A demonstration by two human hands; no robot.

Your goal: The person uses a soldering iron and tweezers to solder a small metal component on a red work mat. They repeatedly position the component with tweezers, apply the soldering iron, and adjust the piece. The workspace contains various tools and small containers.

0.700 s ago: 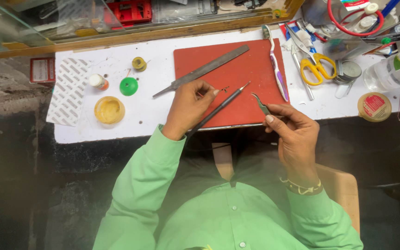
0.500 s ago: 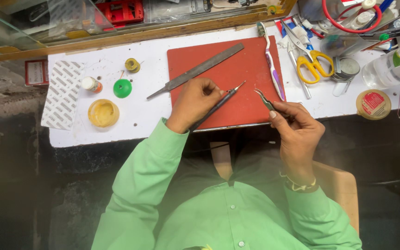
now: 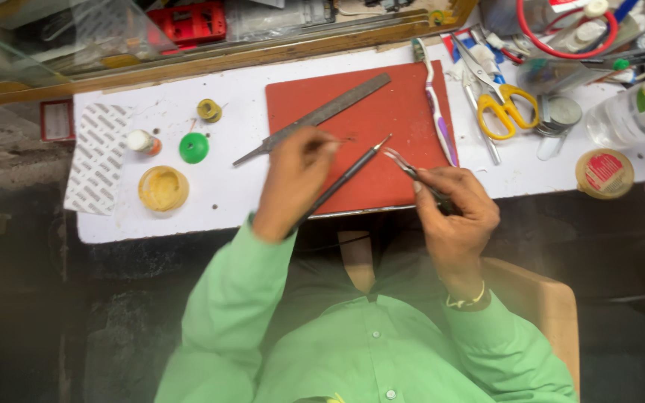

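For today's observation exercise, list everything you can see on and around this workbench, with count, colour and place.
mat: 1, red, middle of the white table
file: 1, grey, across the mat's left edge
thin pointed tool: 1, dark, lying on the mat
toothbrush: 1, white and purple, mat's right edge
scissors: 1, yellow handles, right of the mat
round tin: 1, yellow, left
green cap: 1, left
tweezers: 1, dark, in the right hand
left hand: on the mat, blurred
right hand: fingers closed on the tweezers

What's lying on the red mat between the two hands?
In the head view, a thin dark pointed tool lies slanted on the red mat between the left hand and the right hand, which holds tweezers.
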